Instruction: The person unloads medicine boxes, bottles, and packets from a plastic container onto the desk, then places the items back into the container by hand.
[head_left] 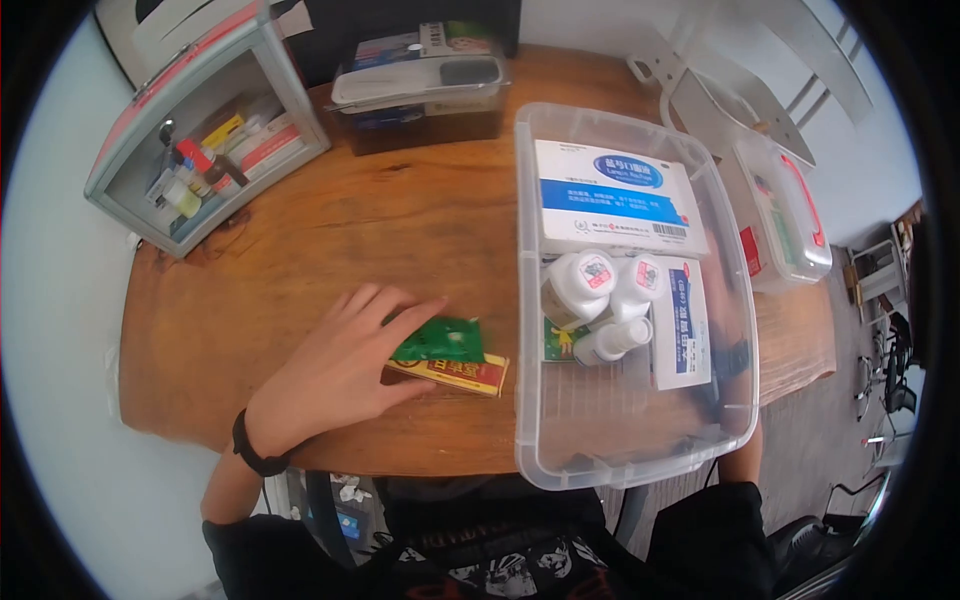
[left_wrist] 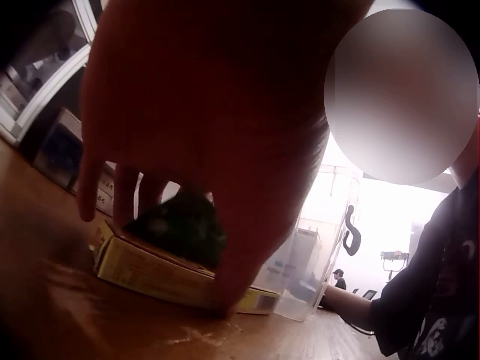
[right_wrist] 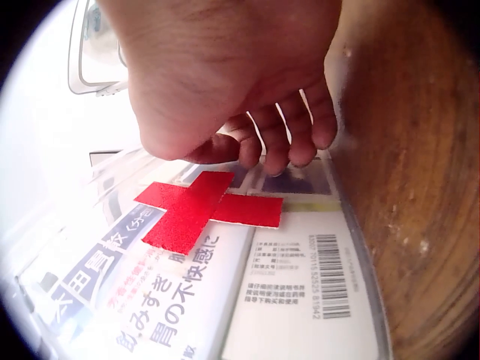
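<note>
My left hand (head_left: 340, 355) arches over a green packet (head_left: 440, 340) that lies on a flat yellow and red box (head_left: 470, 374) on the table. Its thumb is at the box's near side, and the other fingers spread beyond the packet's far edge. In the left wrist view the box (left_wrist: 150, 274) lies partly behind the thumb. My right hand (head_left: 735, 362) is at the right outer side of a clear plastic bin (head_left: 527, 300), seen through its wall. In the right wrist view its loosely bent fingertips are close to that wall, beside a red tape cross (right_wrist: 199, 210).
The bin holds a large blue-and-white carton (head_left: 620, 200), a white carton (head_left: 682, 335) and several white bottles (head_left: 580, 285). A glass-fronted case (head_left: 215, 130) stands at the far left, a lidded box (head_left: 420, 100) at the back, and a red-handled box (head_left: 790, 215) right of the bin.
</note>
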